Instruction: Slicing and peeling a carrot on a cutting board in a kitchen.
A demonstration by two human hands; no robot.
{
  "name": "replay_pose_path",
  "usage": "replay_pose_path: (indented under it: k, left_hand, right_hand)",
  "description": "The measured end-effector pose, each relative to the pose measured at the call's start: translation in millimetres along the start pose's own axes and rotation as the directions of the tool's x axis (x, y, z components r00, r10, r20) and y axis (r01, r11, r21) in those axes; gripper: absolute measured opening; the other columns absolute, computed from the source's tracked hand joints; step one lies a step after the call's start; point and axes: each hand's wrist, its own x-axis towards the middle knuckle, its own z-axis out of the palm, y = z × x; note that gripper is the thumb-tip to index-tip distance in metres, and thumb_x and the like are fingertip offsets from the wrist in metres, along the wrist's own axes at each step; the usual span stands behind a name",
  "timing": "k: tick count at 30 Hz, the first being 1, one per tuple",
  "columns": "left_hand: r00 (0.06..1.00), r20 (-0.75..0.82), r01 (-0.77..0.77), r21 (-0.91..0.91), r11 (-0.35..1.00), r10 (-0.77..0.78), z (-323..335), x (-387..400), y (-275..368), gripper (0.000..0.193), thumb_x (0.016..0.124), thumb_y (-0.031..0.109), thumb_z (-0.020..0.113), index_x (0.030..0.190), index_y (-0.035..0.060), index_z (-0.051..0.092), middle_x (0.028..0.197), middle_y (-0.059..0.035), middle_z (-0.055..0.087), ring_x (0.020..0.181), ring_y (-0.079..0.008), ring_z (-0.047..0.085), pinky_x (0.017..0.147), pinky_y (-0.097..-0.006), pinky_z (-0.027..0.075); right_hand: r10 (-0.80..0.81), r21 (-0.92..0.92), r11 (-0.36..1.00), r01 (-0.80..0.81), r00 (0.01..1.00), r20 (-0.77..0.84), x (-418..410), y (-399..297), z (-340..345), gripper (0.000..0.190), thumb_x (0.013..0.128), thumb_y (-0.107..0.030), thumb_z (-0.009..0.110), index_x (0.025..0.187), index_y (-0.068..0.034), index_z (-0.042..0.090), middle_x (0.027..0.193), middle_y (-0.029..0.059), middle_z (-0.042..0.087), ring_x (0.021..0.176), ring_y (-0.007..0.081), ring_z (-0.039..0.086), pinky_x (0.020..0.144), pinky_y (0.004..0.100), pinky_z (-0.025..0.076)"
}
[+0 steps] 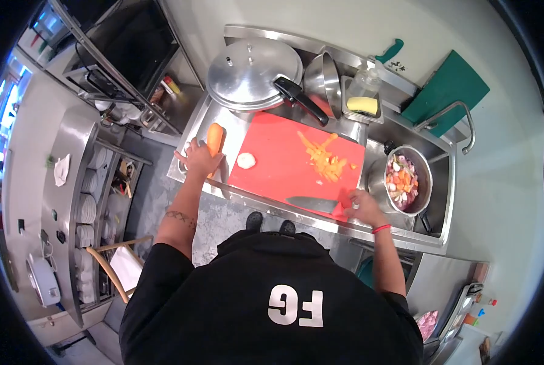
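On the red cutting board [281, 155] lie chopped orange carrot pieces [329, 163] and a round, pale cut vegetable [246, 160]. A large knife [312, 203] rests flat along the board's near edge, its blade pointing left. My right hand [363, 207] is beside the knife's handle end at the near right corner; whether its fingers grip the handle is unclear. Left of the board, a whole carrot [214, 137] lies on the steel surface. My left hand [199, 159] is spread over the steel there, its thumb against the carrot. Small whitish items show by its fingers, partly hidden.
Behind the board stand a lidded pressure cooker [253, 73], a steel bowl [320, 84] and a steel container [363, 116] with a yellow sponge [362, 105]. In the sink at right, beneath the faucet [468, 123], a pot [427, 182] holds cut vegetables. A green board [454, 86] leans behind.
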Motion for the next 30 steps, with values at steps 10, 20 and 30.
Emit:
replay_pose_path:
  k: [10, 20, 30]
  left_hand:
    - [0.904, -0.380, -0.345, -0.372, 0.862, 0.198, 14.1, 2.4, 1.5, 0.048, 0.082, 0.035, 0.061, 0.112, -0.0027, 0.059, 0.126, -0.0211, 0.049, 0.111, -0.0373, 0.051, 0.094, -0.0509, 0.040]
    - [0.882, -0.022, -0.173, -0.944, 0.280, 0.470, 8.5, -93.1, 71.6, 0.032, 0.092, 0.026, 0.060, 0.108, -0.0008, 0.054, 0.099, -0.0107, 0.059, 0.092, -0.0194, 0.060, 0.066, -0.0336, 0.055]
    - [0.501, 0.004, -0.151, -0.984, 0.092, 0.865, -0.6, -115.6, 84.9, 0.049, 0.088, 0.034, 0.065, 0.124, 0.0042, 0.050, 0.114, -0.0055, 0.054, 0.103, -0.0136, 0.055, 0.071, -0.0281, 0.054]
  right_hand:
    - [-0.031, -0.369, 0.929, -0.029, 0.987, -0.155, -38.6, -36.9, 50.0, 0.044, 0.079, -0.020, 0.069, 0.120, -0.017, 0.053, 0.105, 0.0091, 0.059, 0.095, 0.0317, 0.061, 0.079, 0.0464, 0.047]
    - [-0.064, -0.169, 0.986, -0.018, 0.880, -0.471, -23.5, -56.4, 61.8, 0.025, 0.080, -0.014, 0.059, 0.103, -0.006, 0.059, 0.087, 0.0152, 0.062, 0.086, 0.0362, 0.061, 0.075, 0.0463, 0.051]
    - [0.225, 0.864, 0.492, 0.108, 0.943, -0.247, 5.9, -105.9, 6.8, 0.026, 0.086, -0.020, 0.070, 0.095, -0.006, 0.050, 0.072, 0.0007, 0.056, 0.051, 0.0064, 0.051, 0.043, 0.0230, 0.043]
